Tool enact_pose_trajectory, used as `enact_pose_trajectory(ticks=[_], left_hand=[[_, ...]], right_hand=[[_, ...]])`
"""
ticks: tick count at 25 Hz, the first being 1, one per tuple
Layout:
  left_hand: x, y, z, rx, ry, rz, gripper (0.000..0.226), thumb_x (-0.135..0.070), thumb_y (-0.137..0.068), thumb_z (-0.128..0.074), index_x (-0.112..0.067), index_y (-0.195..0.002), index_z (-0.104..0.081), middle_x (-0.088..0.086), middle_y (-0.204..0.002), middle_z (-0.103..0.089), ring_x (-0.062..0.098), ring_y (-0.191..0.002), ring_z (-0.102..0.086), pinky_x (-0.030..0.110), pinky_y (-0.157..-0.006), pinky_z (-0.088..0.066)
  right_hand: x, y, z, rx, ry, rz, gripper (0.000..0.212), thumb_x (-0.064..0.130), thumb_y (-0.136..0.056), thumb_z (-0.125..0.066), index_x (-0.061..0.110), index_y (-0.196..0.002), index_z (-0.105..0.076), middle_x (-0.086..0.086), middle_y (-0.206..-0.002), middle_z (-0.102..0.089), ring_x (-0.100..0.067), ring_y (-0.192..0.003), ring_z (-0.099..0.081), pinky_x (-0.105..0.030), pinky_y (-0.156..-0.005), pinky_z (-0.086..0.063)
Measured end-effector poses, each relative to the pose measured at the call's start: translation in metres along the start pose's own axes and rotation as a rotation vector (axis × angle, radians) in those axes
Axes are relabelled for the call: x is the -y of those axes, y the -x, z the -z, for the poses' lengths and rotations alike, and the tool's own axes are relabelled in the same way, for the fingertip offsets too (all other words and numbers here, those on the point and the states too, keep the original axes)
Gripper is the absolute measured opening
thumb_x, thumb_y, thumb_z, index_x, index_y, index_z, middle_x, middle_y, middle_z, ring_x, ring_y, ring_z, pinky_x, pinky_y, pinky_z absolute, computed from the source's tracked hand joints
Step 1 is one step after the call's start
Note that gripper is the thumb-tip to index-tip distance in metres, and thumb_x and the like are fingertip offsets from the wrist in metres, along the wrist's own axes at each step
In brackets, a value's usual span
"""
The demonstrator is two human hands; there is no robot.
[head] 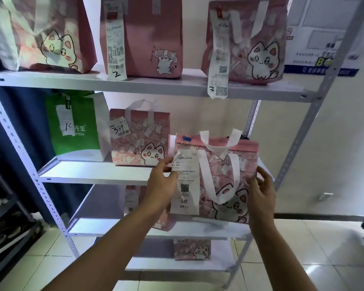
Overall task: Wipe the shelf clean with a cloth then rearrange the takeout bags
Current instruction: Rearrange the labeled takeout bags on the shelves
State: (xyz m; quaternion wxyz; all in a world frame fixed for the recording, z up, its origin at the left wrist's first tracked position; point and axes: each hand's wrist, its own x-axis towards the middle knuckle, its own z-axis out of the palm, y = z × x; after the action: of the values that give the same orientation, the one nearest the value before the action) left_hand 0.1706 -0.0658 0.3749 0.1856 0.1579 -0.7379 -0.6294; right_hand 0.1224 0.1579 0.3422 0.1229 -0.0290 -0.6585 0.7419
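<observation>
Pink cat bag (225, 185), receipt "046" on front: held in front of mid shelf (93, 172), right end. Left hand (163, 182) grips bag's left edge, thumb over receipt. Right hand (261, 192) curled round right edge. Mid shelf also: green pizza bag (78, 127), pink bag "34" (139, 137). Top shelf: 3 pink bags.

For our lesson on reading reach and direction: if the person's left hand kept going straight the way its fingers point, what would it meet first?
The left hand points up and right, already gripping the held pink bag at its receipt. Further on, probably the bare right end of the middle shelf; depth is unclear.
</observation>
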Motion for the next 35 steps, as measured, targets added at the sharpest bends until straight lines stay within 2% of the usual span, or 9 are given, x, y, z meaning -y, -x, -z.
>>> enact_pose_trajectory(ticks=[4,9,12,15,18,20,23,26,35], left_hand=[[-0.006,-0.046,-0.015,0.065,0.042,0.009,0.033,-0.014,-0.100,-0.050,-0.030,-0.129,-0.052,0.000,-0.112,-0.066,0.016,-0.088,-0.071,0.020,-0.053,-0.054],[-0.003,-0.087,-0.036,0.095,0.055,0.017,0.037,-0.009,-0.100,-0.048,-0.023,-0.134,-0.049,0.003,-0.112,-0.061,0.011,-0.088,-0.065,0.011,-0.047,-0.049],[0.007,-0.106,-0.048,0.105,0.037,0.018,0.038,-0.008,-0.099,-0.049,-0.023,-0.134,-0.050,0.007,-0.118,-0.060,0.013,-0.089,-0.063,0.010,-0.046,-0.048],[0.013,-0.125,-0.060,0.091,0.011,0.035,0.039,-0.006,-0.099,-0.049,-0.023,-0.135,-0.050,0.007,-0.118,-0.060,0.005,-0.083,-0.060,0.010,-0.044,-0.048],[0.017,-0.152,-0.070,0.072,-0.002,0.040,0.039,-0.006,-0.099,-0.049,-0.024,-0.135,-0.050,0.007,-0.118,-0.060,0.006,-0.085,-0.061,0.015,-0.046,-0.051],[0.021,-0.171,-0.081,0.060,-0.016,0.039,0.038,-0.009,-0.099,-0.051,-0.027,-0.133,-0.050,0.007,-0.119,-0.061,0.012,-0.090,-0.064,0.024,-0.053,-0.055],[0.024,-0.194,-0.094,0.031,-0.039,0.039,0.035,-0.016,-0.100,-0.053,-0.032,-0.131,-0.053,0.002,-0.119,-0.063,0.018,-0.098,-0.066,0.028,-0.058,-0.056],[0.023,-0.211,-0.107,0.014,-0.082,0.046,0.040,-0.018,-0.100,-0.052,-0.036,-0.135,-0.051,-0.006,-0.115,-0.063,0.011,-0.094,-0.064,0.024,-0.056,-0.052],[0.031,-0.225,-0.122,-0.007,-0.143,0.060,0.035,-0.030,-0.097,-0.057,-0.050,-0.124,-0.048,-0.025,-0.105,-0.062,0.007,-0.093,-0.066,0.044,-0.074,-0.062]], right_hand=[[0.013,-0.043,-0.019,-0.063,0.059,0.049,0.027,0.024,-0.104,-0.053,0.029,-0.131,-0.053,0.011,-0.098,-0.064,0.001,-0.073,-0.066,-0.011,-0.052,-0.050],[-0.007,-0.083,-0.043,-0.134,0.283,0.002,0.061,0.073,-0.080,-0.042,0.056,-0.138,-0.043,-0.006,-0.126,-0.054,-0.027,-0.106,-0.063,-0.052,-0.086,-0.059],[-0.017,-0.098,-0.052,-0.143,0.340,-0.060,0.060,0.075,-0.088,-0.039,0.052,-0.144,-0.039,-0.001,-0.125,-0.040,-0.032,-0.114,-0.056,-0.060,-0.096,-0.052],[-0.025,-0.121,-0.056,-0.117,0.297,-0.094,0.062,0.069,-0.093,-0.040,0.044,-0.150,-0.036,-0.006,-0.127,-0.053,-0.027,-0.108,-0.060,-0.050,-0.089,-0.056],[-0.033,-0.149,-0.060,-0.098,0.242,-0.103,0.047,0.037,-0.104,-0.048,0.025,-0.148,-0.042,0.006,-0.106,-0.062,-0.007,-0.091,-0.062,-0.029,-0.070,-0.053],[-0.039,-0.167,-0.064,-0.083,0.221,-0.128,0.046,0.035,-0.101,-0.053,0.021,-0.144,-0.047,0.002,-0.115,-0.064,-0.010,-0.098,-0.064,-0.033,-0.078,-0.058],[-0.058,-0.197,-0.069,-0.077,0.182,-0.140,0.068,0.060,-0.081,-0.055,0.028,-0.141,-0.050,-0.001,-0.128,-0.063,-0.019,-0.114,-0.064,-0.046,-0.095,-0.058],[-0.062,-0.227,-0.071,-0.063,0.201,-0.160,0.056,0.049,-0.089,-0.056,0.028,-0.141,-0.051,-0.001,-0.129,-0.064,-0.020,-0.116,-0.063,-0.047,-0.099,-0.055],[-0.071,-0.259,-0.068,-0.035,0.193,-0.131,0.046,0.038,-0.096,-0.060,0.027,-0.140,-0.053,0.001,-0.125,-0.066,-0.016,-0.112,-0.064,-0.027,-0.077,-0.056]])
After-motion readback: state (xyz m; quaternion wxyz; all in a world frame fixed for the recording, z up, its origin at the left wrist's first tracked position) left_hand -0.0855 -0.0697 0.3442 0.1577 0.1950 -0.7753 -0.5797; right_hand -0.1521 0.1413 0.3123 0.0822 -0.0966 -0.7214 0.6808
